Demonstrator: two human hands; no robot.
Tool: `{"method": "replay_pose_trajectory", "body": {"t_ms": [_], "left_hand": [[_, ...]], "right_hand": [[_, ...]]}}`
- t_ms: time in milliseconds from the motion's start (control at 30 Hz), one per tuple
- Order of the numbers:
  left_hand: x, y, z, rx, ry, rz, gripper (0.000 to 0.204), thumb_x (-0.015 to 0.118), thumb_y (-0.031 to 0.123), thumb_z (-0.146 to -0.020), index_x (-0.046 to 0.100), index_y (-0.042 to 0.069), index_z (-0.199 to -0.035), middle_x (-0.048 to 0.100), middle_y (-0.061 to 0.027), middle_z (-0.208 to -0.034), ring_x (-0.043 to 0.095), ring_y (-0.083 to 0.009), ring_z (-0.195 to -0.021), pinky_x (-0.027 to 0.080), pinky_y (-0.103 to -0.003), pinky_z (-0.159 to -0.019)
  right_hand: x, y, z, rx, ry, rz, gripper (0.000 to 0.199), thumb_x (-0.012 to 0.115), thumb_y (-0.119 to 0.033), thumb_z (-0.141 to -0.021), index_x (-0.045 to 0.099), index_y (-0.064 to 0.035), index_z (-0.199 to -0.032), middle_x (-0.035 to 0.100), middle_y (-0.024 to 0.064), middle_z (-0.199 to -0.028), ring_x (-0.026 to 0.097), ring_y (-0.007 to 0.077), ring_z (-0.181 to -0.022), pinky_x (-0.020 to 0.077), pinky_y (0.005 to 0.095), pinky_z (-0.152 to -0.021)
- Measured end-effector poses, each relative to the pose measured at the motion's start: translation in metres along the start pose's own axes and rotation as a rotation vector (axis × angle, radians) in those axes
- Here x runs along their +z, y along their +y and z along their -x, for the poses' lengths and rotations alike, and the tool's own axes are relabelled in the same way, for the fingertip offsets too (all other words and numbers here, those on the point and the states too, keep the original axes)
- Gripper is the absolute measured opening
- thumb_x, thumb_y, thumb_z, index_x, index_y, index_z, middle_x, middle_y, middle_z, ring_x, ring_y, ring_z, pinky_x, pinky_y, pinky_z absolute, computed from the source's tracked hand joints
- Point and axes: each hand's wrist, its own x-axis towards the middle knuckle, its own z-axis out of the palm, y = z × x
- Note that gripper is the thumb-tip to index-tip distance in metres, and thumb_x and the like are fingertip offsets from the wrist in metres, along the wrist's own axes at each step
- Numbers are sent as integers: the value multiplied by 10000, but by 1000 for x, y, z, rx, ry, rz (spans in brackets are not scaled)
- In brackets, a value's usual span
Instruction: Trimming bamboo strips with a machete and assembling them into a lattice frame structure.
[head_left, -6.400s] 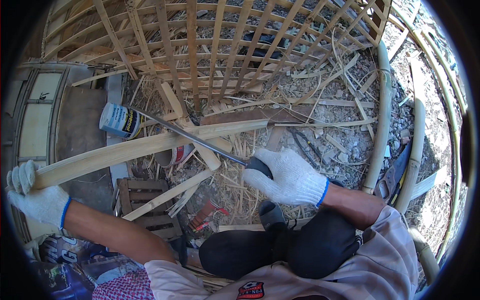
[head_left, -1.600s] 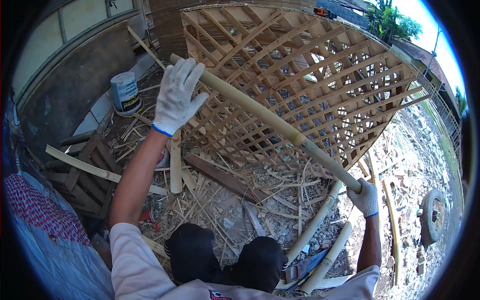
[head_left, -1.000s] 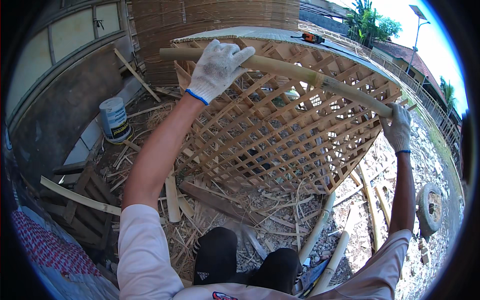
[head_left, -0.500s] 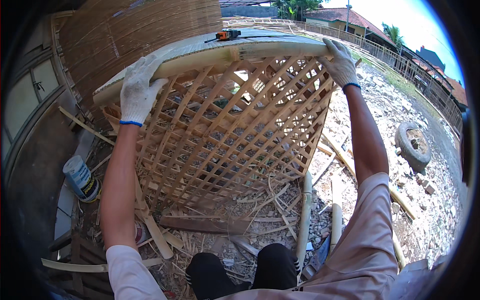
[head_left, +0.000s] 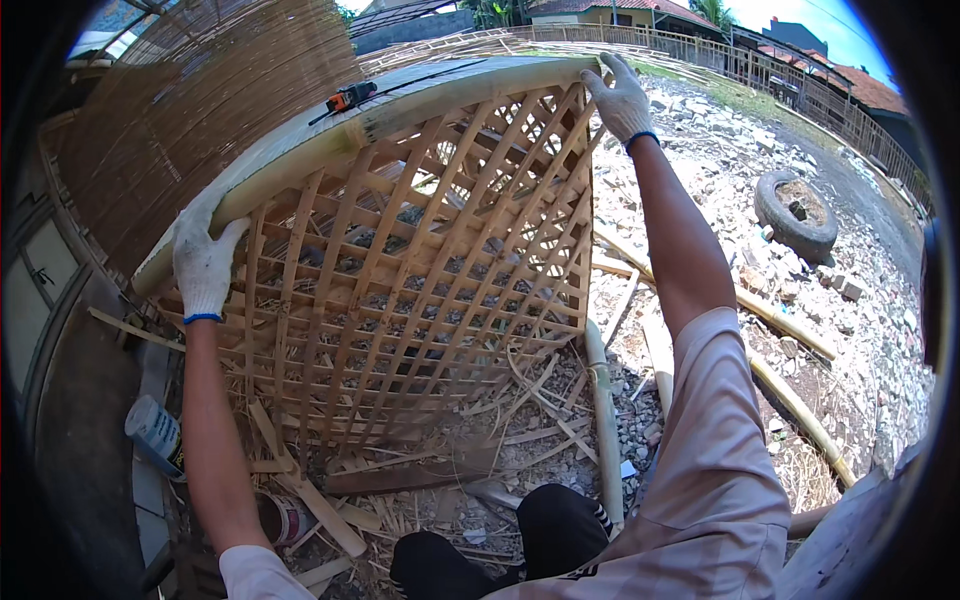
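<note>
A long split bamboo pole lies along the top edge of an upright bamboo lattice panel. My left hand, in a white glove, grips the pole's left end. At the pole's right end, my gloved right hand presses on it at the panel's upper corner. An orange and black tape measure rests on top of the pole between my hands.
A woven bamboo screen stands behind the panel. Bamboo poles, strips and shavings litter the ground. A paint can lies at the lower left. An old tyre sits on rubble at right.
I have raised the bamboo pole from the ground and laid it along the lattice panel's top edge. The view swung right; both hands now hold its ends there.
</note>
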Motion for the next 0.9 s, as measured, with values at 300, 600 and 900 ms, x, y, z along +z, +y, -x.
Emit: {"method": "replay_pose_trajectory", "body": {"t_ms": [300, 600, 900], "left_hand": [[11, -7, 2, 5, -1, -66, 513, 752, 136, -909, 608, 118, -1401, 642, -116, -1332, 601, -295, -1242, 467, -413, -1076], [15, -8, -3, -26, -62, -82, 519, 718, 139, -944, 574, 150, -1443, 613, -130, -1358, 594, -319, -1265, 470, -438, -1084], [16, -11, -2, -20, -72, -125, 518, 718, 145, -946, 572, 135, -1442, 611, -139, -1377, 594, -336, -1254, 448, -442, -1099]], "right_hand": [[-16, 14, 7, 265, -180, -212, 517, 623, -457, -1019, 676, -83, -1373, 691, 165, -1353, 658, 288, -1249, 498, 372, -1081], [-19, 19, 0, 190, -165, -97, 468, 673, -496, -954, 759, -135, -1240, 757, 151, -1188, 703, 328, -1142, 525, 419, -1038], [-15, 0, 6, 295, -45, -271, 419, 724, -419, -913, 777, -106, -1187, 766, 123, -1186, 718, 285, -1118, 540, 379, -1015]]}}
